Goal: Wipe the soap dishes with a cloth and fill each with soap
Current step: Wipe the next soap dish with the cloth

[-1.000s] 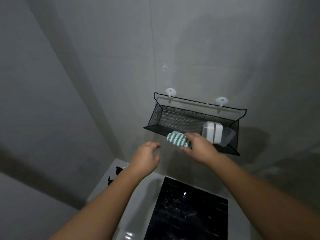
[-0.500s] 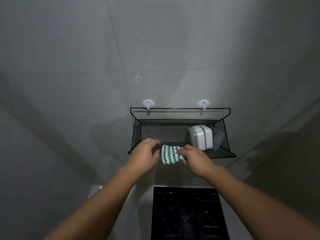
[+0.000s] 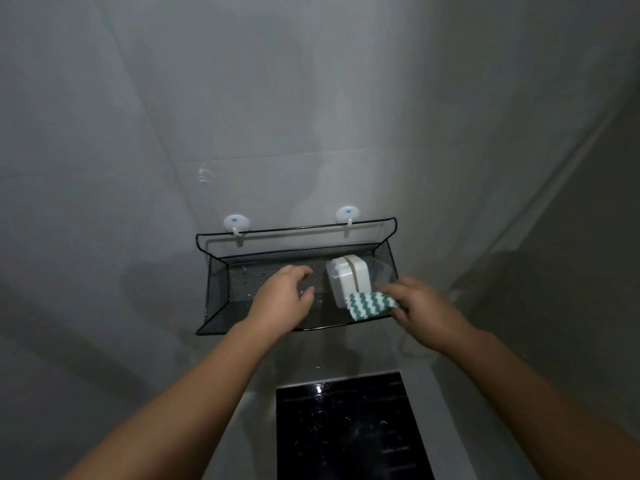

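While the white soap dish (image 3: 346, 277) is sitting in the right half of the black mesh basket (image 3: 221, 289), the green-and-white zigzag cloth (image 3: 372, 304) is now lying across its lower front corner and seems to be touching it. Half a second ago the cloth was hanging at the middle of the basket's front rim, between both hands. The right hand (image 3: 426, 306) has carried it sideways and is pinching its right end between thumb and fingers. That suggests the wiping of this dish is only just starting, and no soap is showing yet.

The dish is looking like a closed, rounded white box with a dark seam running over its top. A clear plastic piece (image 3: 381, 271) is leaning just behind it against the basket's right wall.

The left hand (image 3: 282, 299) has gone further into the basket's left half and is hovering there with fingers curled. Something transparent may be lying under it, but I cannot tell whether the hand is gripping anything.

The basket is hanging from two white hooks (image 3: 236, 224) on the grey tiled wall (image 3: 311, 116). A glossy black panel (image 3: 346, 427) is lying below, between the forearms.
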Motion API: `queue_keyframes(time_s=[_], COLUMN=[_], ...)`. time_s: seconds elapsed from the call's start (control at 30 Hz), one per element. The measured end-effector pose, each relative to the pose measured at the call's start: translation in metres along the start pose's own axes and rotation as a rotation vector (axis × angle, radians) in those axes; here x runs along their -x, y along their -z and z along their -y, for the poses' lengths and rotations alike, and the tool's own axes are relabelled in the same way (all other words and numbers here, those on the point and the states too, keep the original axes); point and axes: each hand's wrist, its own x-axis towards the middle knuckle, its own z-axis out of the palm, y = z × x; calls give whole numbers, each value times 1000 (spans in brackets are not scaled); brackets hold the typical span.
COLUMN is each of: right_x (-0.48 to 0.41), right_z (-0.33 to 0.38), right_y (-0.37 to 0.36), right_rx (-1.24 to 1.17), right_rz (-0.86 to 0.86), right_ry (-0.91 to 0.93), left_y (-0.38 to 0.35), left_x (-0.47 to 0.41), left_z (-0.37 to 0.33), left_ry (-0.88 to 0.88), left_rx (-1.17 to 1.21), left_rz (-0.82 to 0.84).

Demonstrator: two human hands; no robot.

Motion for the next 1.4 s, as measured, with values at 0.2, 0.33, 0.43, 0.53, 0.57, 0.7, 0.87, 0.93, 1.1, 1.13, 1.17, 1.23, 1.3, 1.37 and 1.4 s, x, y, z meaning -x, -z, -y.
queue_keyframes(time_s=[0.2, 0.33, 0.43, 0.53, 0.57, 0.7, 0.87, 0.93, 1.1, 1.13, 1.17, 1.23, 1.3, 1.37, 1.4], right_x=[14, 7, -1, -6, -6, -8, -11, -11, -22, -25, -29, -36, -44, -55, -60], right_z=[-44, -62, -68, -72, -74, -77, -76, -74, -58, -52, -45, -31, -14, 2, 11], right_y=[12, 17, 20, 19, 19, 17, 17, 19, 25, 26, 28, 31, 34, 36, 37], right_rx=[-38, -51, -52, -58, -63, -78, -91, -97, -133, -137, -138, -142, -169, -185, -193], right_rz=[-56, -65, -49, -33, -31, -27, -25, -28, -82, -88, -97, -130, -166, -191, -197], right_ry=[-78, -57, -25, -9, -4, 7, 9, 5, 12, 14, 16, 17, -3, -50, -71], left_y=[-36, -59, -70, -78, -80, -83, -78, -70, -34, -25, -16, 2, 19, 33, 39], left_x=[-25, -40, -48, -53, -54, -55, -53, -49, -33, -29, -25, -17, -10, -3, 0], left_z=[-28, -37, -36, -37, -38, -41, -37, -34, -29, -28, -28, -29, -31, -34, -36], left_ry=[96, 173, 233, 251, 252, 252, 241, 235, 237, 233, 224, 200, 180, 163, 157], left_rx=[-54, -67, -47, -65, -66, -45, -41, -54, -25, -12, -5, -2, 19, 61, 83], left_rz=[60, 140, 175, 205, 205, 165, 113, 102, 63, 51, 39, 9, -44, -113, -141])
